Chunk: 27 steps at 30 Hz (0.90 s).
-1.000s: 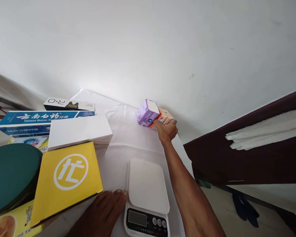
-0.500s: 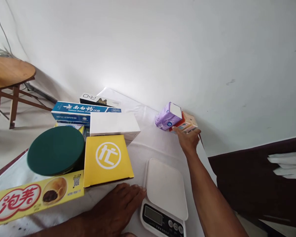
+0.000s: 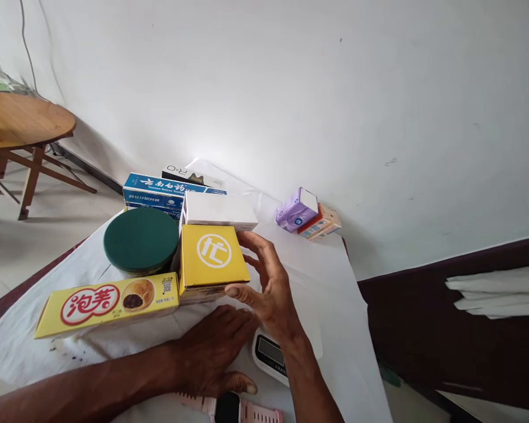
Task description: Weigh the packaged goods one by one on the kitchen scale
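Note:
A yellow box (image 3: 214,255) with a white round character mark stands among the packages on the cloth. My right hand (image 3: 268,288) is curved about its right side, thumb at the front edge and fingers at the back corner. My left hand (image 3: 216,352) lies flat on the cloth, fingers stretched toward the kitchen scale (image 3: 271,355), which my right hand and wrist partly cover. Next to the yellow box are a yellow puff-biscuit box (image 3: 110,302), a round green-lidded container (image 3: 141,239) and a white box (image 3: 218,210).
Blue toothpaste boxes (image 3: 158,191) and a black-and-white box (image 3: 194,175) stand behind. A purple pack (image 3: 296,210) and an orange box (image 3: 320,223) sit by the wall. A pink-strapped watch (image 3: 228,407) lies in front. A wooden stool (image 3: 26,120) stands at left.
My right hand has left the orange box by the wall and come back to the yellow box. My left hand stays flat near the scale. The view has shifted, bringing the watch into sight.

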Motion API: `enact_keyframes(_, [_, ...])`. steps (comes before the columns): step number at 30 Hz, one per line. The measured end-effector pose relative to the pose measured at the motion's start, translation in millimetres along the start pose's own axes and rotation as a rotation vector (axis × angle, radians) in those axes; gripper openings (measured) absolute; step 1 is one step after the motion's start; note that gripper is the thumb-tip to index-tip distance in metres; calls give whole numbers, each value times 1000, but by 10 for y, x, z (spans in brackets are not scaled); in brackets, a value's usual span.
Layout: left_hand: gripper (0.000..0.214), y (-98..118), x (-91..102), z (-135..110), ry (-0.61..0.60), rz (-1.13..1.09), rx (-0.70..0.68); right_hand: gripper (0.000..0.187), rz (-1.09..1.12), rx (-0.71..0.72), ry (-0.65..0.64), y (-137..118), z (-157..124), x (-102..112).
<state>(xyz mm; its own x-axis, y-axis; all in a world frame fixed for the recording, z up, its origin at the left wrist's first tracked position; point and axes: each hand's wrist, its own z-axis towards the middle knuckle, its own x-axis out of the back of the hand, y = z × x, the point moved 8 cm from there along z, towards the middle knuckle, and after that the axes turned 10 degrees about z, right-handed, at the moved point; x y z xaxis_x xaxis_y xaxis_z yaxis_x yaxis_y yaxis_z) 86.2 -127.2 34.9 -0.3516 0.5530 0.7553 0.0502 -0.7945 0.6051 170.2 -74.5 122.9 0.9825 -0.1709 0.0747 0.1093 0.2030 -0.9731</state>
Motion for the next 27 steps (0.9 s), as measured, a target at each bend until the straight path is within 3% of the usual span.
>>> enact_keyframes(5, [79, -10, -24, -28, 6, -41, -32, 107, 46, -56, -124, 86, 77, -135])
enact_keyframes(13, [84, -5, -34, -43, 31, -26, -50, 109, -46, -121, -221, 130, 77, -178])
enact_keyframes(22, [86, 24, -12, -50, 56, -79, -100, 82, -54, -71, 3, 42, -115, -42])
enact_keyframes(27, [88, 45, 23, -53, 60, -69, -117, 73, -10, -15, 157, -404, -351, 146])
